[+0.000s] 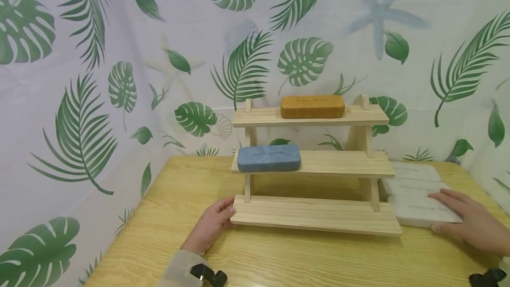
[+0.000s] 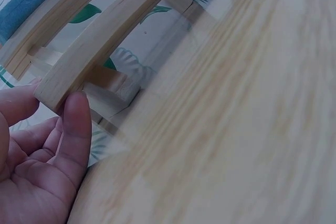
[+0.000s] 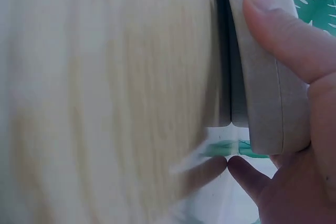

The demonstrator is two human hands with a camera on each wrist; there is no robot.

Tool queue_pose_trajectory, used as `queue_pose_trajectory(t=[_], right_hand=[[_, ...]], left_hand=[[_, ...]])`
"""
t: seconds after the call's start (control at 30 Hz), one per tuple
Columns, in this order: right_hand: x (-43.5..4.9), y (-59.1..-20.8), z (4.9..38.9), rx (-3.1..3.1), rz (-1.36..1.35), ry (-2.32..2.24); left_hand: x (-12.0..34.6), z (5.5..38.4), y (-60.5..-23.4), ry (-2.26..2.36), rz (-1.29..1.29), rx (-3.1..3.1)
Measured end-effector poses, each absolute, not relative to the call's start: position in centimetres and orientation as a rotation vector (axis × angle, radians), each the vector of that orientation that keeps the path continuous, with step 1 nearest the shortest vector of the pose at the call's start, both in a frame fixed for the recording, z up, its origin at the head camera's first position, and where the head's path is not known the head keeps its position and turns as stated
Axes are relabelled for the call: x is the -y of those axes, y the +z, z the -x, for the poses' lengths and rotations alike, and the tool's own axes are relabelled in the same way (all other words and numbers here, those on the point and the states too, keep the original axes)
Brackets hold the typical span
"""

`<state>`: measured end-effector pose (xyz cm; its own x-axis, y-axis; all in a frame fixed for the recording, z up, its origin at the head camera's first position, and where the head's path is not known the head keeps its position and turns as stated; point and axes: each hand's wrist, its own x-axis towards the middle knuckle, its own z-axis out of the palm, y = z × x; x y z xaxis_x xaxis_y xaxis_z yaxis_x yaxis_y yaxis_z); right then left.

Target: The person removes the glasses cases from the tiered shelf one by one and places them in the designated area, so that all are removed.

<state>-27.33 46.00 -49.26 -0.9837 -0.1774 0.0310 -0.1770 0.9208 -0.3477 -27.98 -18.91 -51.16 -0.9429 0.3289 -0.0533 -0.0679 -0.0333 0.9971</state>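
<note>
My left hand (image 1: 211, 225) pinches the left end of the bottom board of a three-tier wooden display shelf (image 1: 314, 216). In the left wrist view the thumb and fingers (image 2: 76, 124) meet at the board's corner (image 2: 58, 85). At the right, my right hand (image 1: 472, 218) grips the nearest of several off-white glasses cases (image 1: 422, 211). The right wrist view shows its thumb along one face of that case (image 3: 270, 87), with other fingers past its end. A blue glasses case (image 1: 268, 158) lies on the middle tier's left part, and an orange glasses case (image 1: 312, 106) on the top tier.
Behind the gripped case, two more off-white cases (image 1: 412, 186) lie beside the shelf's right end. The shelf stands on a wood-grain table (image 1: 151, 242). A leaf-printed cloth (image 1: 179, 56) hangs behind the table and at its sides.
</note>
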Motion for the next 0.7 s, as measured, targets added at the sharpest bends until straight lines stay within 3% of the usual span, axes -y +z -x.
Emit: queue_pose_trajectory(t=[0.7], right_hand=[[-46.2, -50.1, 28.6, -3.123, 0.306, -0.531]], left_hand=[[18.7, 27.9, -51.0, 2.076, -0.257, -1.963]])
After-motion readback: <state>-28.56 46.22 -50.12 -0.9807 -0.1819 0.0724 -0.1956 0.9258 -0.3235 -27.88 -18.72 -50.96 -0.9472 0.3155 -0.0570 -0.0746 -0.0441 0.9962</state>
